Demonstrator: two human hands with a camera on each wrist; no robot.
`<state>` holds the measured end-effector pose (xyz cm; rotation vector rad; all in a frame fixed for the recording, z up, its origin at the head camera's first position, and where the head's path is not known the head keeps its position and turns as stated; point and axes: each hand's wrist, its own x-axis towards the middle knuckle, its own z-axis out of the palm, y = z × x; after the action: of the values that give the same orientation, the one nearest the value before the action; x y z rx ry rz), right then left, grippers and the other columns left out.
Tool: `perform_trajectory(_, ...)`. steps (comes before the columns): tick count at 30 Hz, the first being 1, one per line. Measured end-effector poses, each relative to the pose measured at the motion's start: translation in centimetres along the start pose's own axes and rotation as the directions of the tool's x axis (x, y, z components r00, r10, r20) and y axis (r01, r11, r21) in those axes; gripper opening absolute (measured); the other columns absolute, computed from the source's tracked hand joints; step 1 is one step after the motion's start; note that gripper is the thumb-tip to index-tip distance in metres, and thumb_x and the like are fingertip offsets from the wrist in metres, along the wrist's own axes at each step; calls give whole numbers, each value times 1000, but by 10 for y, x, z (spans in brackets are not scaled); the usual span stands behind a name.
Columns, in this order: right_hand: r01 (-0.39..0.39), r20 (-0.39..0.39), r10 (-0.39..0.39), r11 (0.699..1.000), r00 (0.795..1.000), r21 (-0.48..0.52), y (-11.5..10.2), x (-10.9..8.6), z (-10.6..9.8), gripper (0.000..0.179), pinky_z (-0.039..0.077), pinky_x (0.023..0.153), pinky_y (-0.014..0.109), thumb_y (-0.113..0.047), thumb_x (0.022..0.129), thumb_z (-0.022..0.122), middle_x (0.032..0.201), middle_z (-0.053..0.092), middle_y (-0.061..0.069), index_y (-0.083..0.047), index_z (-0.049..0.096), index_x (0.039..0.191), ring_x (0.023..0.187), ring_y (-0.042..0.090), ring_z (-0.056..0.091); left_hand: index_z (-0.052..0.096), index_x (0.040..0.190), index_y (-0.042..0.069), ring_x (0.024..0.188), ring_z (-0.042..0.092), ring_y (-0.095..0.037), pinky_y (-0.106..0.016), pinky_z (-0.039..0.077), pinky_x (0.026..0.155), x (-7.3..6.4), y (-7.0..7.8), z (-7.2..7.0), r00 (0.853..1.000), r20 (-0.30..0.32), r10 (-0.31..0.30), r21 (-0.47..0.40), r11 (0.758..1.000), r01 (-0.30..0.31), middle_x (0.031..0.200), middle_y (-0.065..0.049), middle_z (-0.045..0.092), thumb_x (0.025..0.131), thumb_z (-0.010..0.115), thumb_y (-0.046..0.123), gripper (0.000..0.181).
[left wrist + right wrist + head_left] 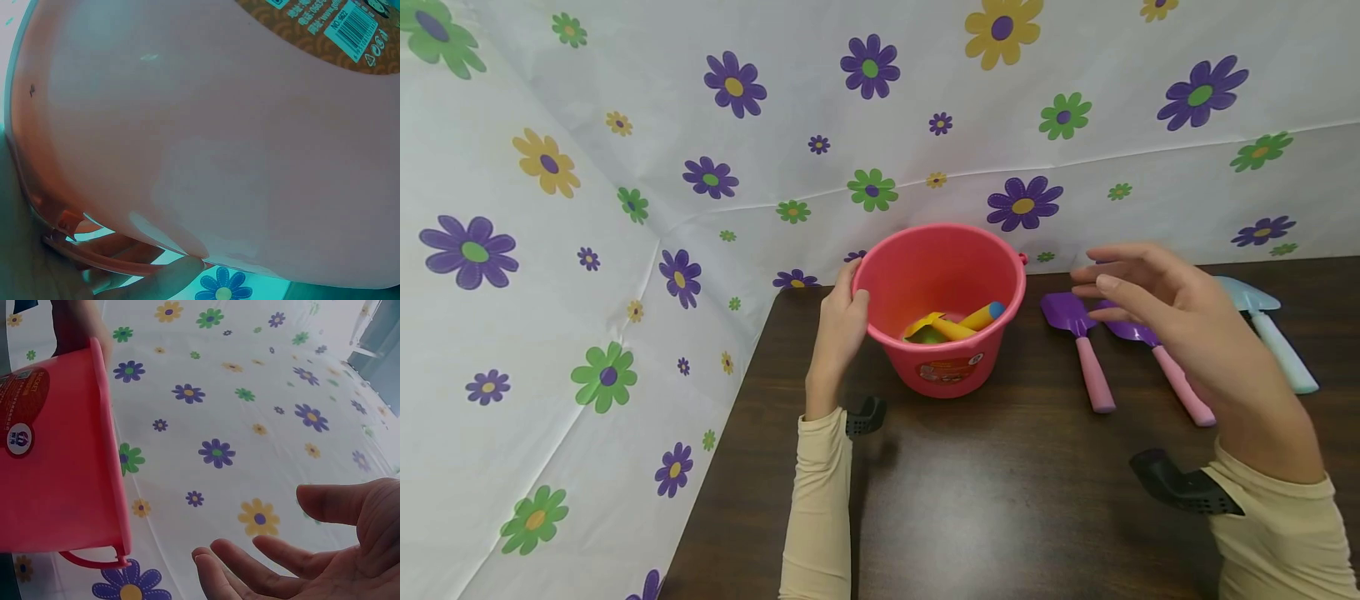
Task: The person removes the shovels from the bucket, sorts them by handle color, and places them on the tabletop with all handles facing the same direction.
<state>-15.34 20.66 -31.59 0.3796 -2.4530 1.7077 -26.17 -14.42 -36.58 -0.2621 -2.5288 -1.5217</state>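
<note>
A pink plastic bucket (992,350) stands tilted slightly toward me on the dark table. My left hand (842,321) grips its left rim, thumb at the edge; the left wrist view shows fingers (181,274) by the bucket's handle. Inside lie a yellow toy tool (951,328), a yellow handle with a blue end (981,317) and something green (927,336), partly hidden. To the right of the bucket, my right hand (1202,333) hovers with fingers loosely extended and nothing held. Beneath and beside it lie two purple toy shovels (1067,312) with pink handles.
A light blue toy tool (1247,293) with a pale handle lies at the far right of the table (970,500). White sheeting (775,100) printed with flowers covers the back and the left side. Both wrists wear black camera mounts (1183,487).
</note>
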Motion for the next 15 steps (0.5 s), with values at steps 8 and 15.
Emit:
perform_trajectory(8,-16,6,16,1000,1000,-20,-2,1,5,39,52,86,11,-20,108,52,132,63,-8,-22,52,147,116,-1,62,42,155,9,118,65,-33,-46,56,99,1,1,-1,1000,-2,-7,8,1000,7,144,-14,59,102,45,13,53)
perform_trajectory(15,16,5,-16,999,1000,-44,-3,0,6,39,51,86,10,-17,108,53,132,63,-9,-20,52,147,116,-2,62,42,155,10,119,65,-33,-46,56,98,0,1,0,1000,-1,-14,-3,1000,14,144,-13,59,103,46,13,53)
